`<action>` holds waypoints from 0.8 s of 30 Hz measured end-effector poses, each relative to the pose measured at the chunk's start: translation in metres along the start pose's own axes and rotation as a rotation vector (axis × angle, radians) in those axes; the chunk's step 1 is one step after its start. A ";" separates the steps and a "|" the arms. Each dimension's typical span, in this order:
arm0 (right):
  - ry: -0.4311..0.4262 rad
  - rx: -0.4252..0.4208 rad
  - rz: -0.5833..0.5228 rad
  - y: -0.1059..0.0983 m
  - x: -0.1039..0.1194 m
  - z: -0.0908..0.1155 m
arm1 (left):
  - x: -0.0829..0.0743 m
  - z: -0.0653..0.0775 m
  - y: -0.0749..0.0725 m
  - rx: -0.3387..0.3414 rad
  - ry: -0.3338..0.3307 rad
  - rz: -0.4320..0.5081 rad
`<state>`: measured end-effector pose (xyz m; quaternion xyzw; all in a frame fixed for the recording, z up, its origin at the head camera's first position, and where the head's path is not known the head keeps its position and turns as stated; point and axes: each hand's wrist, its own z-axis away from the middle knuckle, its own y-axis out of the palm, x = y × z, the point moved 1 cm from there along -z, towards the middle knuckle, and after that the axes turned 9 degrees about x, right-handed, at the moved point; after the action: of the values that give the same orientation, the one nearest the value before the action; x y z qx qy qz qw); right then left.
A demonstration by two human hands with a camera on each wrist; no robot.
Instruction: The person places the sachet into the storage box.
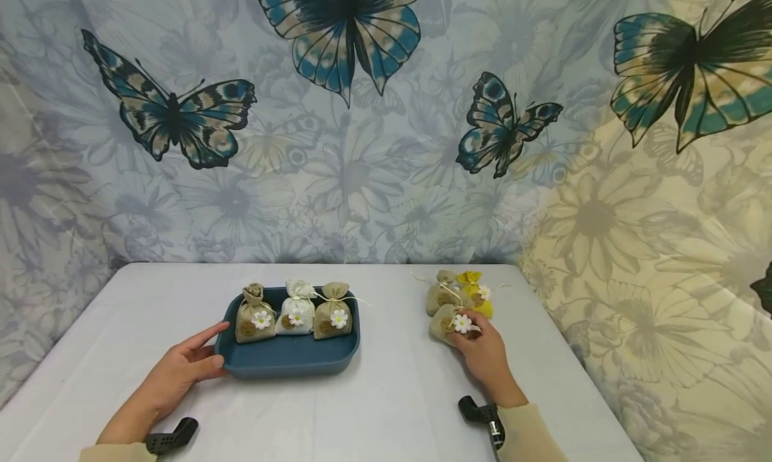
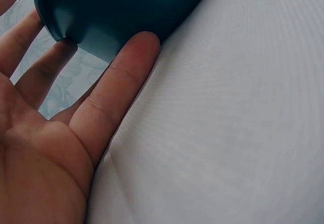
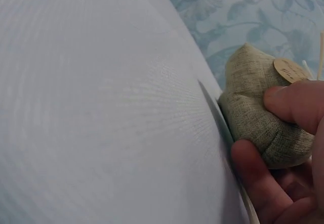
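My left hand (image 1: 181,375) touches the left end of a blue tray (image 1: 289,363), fingers and thumb fairly straight against its outer side. In the left wrist view, the thumb and fingertips meet the tray's wall (image 2: 101,11). Inside the tray, a khaki sachet (image 1: 248,318), a white sachet (image 1: 299,301) and a beige sachet (image 1: 328,311) stand in a row along the back, each with a white flower. At the right, my right hand (image 1: 485,358) pinches another beige sachet (image 3: 248,102) between thumb and fingers, low over the table.
Just behind the held sachet sit a khaki sachet (image 1: 435,298) and a yellow sachet (image 1: 487,308). A white cloth (image 1: 386,408) covers the table. Behind it hangs a butterfly-printed backdrop (image 1: 362,200). Black wrist devices (image 1: 171,437) are worn on both wrists.
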<state>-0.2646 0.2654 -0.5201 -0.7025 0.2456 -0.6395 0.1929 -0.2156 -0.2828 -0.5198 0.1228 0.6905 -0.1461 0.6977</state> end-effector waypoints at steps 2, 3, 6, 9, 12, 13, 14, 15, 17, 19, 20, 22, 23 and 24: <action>0.024 0.015 -0.060 -0.001 0.003 0.000 | -0.001 0.001 0.000 0.001 -0.001 0.000; 0.039 0.023 -0.083 -0.001 0.005 0.000 | -0.002 0.001 0.000 -0.001 -0.003 0.000; 0.081 0.043 -0.178 -0.007 0.018 0.001 | 0.000 0.002 0.000 -0.002 -0.003 0.004; 0.080 0.047 -0.297 -0.013 0.037 0.002 | 0.001 0.001 -0.001 0.000 0.004 0.005; 0.047 0.075 -0.418 -0.016 0.058 0.003 | 0.002 -0.002 -0.001 0.013 0.014 0.007; 0.033 0.088 -0.438 -0.016 0.065 0.003 | 0.002 -0.002 -0.001 0.012 0.016 0.008; 0.020 0.102 -0.456 -0.015 0.071 0.003 | 0.002 -0.002 0.000 0.013 0.017 0.010; 0.009 0.115 -0.466 -0.014 0.077 0.003 | 0.002 -0.002 0.000 0.014 0.019 0.013; -0.014 0.144 -0.468 -0.010 0.089 0.001 | 0.002 -0.001 0.000 0.014 0.019 0.014; -0.038 0.160 -0.466 -0.007 0.101 -0.002 | 0.002 -0.001 0.001 0.013 0.020 0.015; -0.045 0.169 -0.473 -0.006 0.106 -0.003 | 0.002 0.000 0.001 0.015 0.021 0.015; -0.063 0.186 -0.474 -0.004 0.116 -0.005 | 0.002 0.000 0.001 0.015 0.024 0.015; -0.070 0.192 -0.475 -0.003 0.122 -0.005 | 0.001 0.001 0.001 0.016 0.024 0.016; -0.079 0.199 -0.475 -0.001 0.126 -0.005 | 0.001 0.001 0.002 0.016 0.024 0.019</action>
<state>-0.2620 0.1920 -0.4173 -0.7423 0.0018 -0.6602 0.1148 -0.2138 -0.2817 -0.5210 0.1368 0.6966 -0.1433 0.6896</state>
